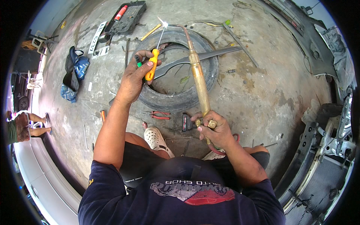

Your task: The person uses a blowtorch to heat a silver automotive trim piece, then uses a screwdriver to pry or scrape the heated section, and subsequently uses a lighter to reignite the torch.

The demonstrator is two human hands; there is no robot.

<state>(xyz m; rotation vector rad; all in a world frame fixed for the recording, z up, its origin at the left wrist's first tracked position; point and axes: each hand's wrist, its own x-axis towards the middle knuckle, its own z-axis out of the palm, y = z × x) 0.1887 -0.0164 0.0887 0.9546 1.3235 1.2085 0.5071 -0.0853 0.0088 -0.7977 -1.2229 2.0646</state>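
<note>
Fingers of your left hand [133,80] wrap tight round an orange-handled screwdriver [152,63], its shaft rising to a bright spark at the tip. Your right hand [214,131] clasps the valve end of a brass torch [198,80], whose bent nozzle meets that spark above a tyre [210,73] on the concrete floor [270,93]; red pliers [161,115] lie beside the tyre's near edge.

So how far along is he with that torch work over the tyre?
Done: the tools are laid out and the grey metal strip rests across the tyre. In hand: the right hand grips the brass torch at its valve end, the left hand holds an orange-handled screwdriver, and a bright spark shows where their tips meet. Left: the torch tip is not on the strip yet.
</note>
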